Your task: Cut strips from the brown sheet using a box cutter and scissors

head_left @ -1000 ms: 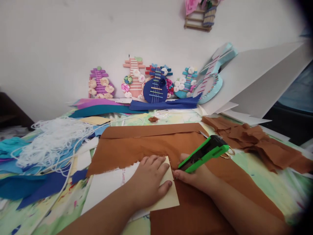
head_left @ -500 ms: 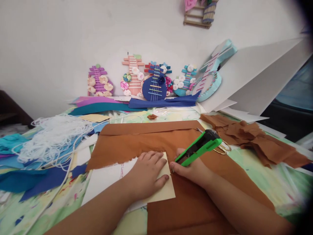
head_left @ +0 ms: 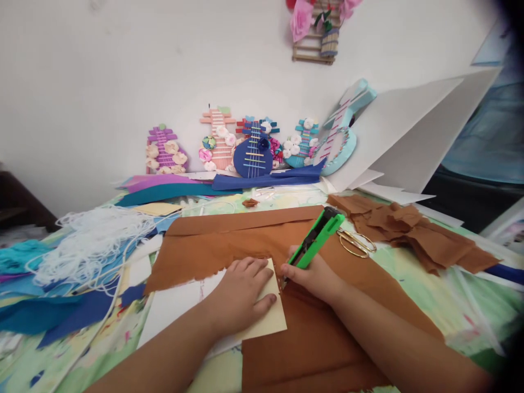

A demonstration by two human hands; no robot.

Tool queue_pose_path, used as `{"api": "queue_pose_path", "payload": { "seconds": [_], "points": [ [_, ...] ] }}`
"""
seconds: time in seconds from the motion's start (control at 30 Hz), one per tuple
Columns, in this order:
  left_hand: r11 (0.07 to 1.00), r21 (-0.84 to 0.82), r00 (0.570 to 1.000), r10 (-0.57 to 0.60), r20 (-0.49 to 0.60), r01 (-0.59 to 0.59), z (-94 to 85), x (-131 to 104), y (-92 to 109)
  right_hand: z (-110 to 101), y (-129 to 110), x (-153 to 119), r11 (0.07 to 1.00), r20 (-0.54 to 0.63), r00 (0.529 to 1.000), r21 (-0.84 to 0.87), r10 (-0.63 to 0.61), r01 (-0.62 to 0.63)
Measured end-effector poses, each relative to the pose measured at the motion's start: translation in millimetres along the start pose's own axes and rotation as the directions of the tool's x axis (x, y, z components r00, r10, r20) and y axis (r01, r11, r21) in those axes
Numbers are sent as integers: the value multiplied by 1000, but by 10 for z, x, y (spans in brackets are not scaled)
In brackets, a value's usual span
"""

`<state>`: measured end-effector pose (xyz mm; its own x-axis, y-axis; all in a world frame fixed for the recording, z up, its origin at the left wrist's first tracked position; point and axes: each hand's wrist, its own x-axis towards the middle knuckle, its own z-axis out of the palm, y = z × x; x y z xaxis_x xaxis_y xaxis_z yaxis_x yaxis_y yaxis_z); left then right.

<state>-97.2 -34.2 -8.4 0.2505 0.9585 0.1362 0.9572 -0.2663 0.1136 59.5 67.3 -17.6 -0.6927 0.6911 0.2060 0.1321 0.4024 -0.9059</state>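
Note:
My left hand (head_left: 245, 297) lies flat, fingers spread, on a cream card (head_left: 272, 322) that rests over white paper (head_left: 172, 311). Brown cloth (head_left: 319, 338) is spread under and around the card. In my right hand (head_left: 309, 278) is a green and black utility knife (head_left: 317, 237), its tail end pointing up and away to the right. The knife's lower end is at the cloth beside the card's right edge; its blade is too small to make out clearly. Gold-handled scissors (head_left: 355, 243) lie on the cloth, to the right of the knife.
A tangle of white cord (head_left: 98, 245) and blue cloth pieces (head_left: 77, 319) lie at the left. Crumpled brown cloth (head_left: 409, 226) is at the right. Small decorated instruments (head_left: 252, 155) lean on the wall, with large white boards (head_left: 421, 131) at the back right.
The view has shifted, showing more of the wall. The knife is held more upright, and the scissor handles are more fully uncovered. My left hand stays on the card.

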Motion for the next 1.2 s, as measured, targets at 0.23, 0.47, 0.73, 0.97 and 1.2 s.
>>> {"api": "queue_pose_path", "payload": {
  "seconds": [0.23, 0.47, 0.73, 0.97, 1.2],
  "points": [
    [1000, 11, 1000, 11, 0, -11, 0, 3, 3, 0, -27, -26, 999, 46, 999, 49, 8, -10],
    [1000, 16, 1000, 7, -28, -7, -13, -6, 8, 30, -1, -37, 997, 123, 992, 71, -1, -7],
    [1000, -2, 999, -12, -49, 12, -12, -20, 44, 32, -32, -44, 999, 70, 998, 35, -1, -2],
    [1000, -12, 997, 2, -71, -3, -17, -24, 52, 43, -41, -45, 1000, 56, 998, 24, -9, 8],
    [999, -17, 997, 28, -71, -30, -1, -2, 35, 29, -41, -44, 1000, 51, 999, 29, 2, -3]
  ]
}}
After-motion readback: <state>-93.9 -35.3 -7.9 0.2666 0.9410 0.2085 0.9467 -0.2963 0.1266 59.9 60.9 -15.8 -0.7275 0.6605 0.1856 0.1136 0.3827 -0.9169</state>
